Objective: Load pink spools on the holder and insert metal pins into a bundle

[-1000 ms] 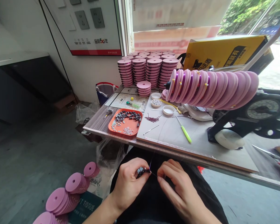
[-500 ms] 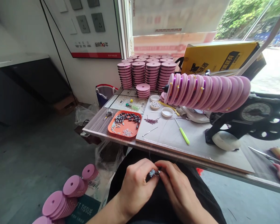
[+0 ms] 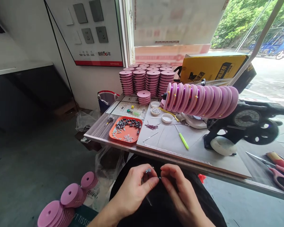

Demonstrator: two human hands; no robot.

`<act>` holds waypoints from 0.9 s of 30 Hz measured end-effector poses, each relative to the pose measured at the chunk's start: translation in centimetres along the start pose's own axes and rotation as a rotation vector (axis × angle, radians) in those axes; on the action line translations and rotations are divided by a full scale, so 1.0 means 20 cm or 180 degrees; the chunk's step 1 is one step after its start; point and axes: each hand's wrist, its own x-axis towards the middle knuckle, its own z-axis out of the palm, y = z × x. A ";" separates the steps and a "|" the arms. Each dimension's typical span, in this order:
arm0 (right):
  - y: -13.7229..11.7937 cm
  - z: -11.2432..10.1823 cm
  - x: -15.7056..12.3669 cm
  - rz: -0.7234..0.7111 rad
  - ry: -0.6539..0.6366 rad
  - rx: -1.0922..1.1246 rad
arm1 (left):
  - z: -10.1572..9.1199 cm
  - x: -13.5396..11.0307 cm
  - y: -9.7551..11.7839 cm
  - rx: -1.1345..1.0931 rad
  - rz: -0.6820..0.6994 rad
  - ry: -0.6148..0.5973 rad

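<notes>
Both hands are above my lap, just in front of the table edge. My left hand (image 3: 137,187) is closed, its fingers curled around a bunch of small blue-grey pieces (image 3: 148,170) that look like beads. Below that hand hangs a thin, pale strand, blurred. Facing it, my right hand (image 3: 180,190) has thumb and forefinger pinched close to the left thumb tip. A tiny dark piece (image 3: 159,178) shows between the two hands; its kind is too small to tell. On the table beyond lies an orange tray (image 3: 111,134) with dark cylinders and small silvery parts.
A board (image 3: 165,138) on the table carries a green-handled hook tool (image 3: 184,141), white dishes (image 3: 167,118) and dark red sticks (image 3: 152,126). Right of them stand a black winding machine (image 3: 246,119) with pink discs (image 3: 201,101), and scissors (image 3: 280,179). Pink spools (image 3: 69,194) lie lower left.
My hands have drawn slightly apart, and the left has turned so the bunch of pieces sits higher in its curled fingers. The thin strand below it now shows. The camera view has shifted a little.
</notes>
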 end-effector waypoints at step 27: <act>-0.05 -0.05 0.08 -0.0748 0.0265 -0.0742 | 0.12 0.05 -0.08 -0.1878 -0.0680 0.0316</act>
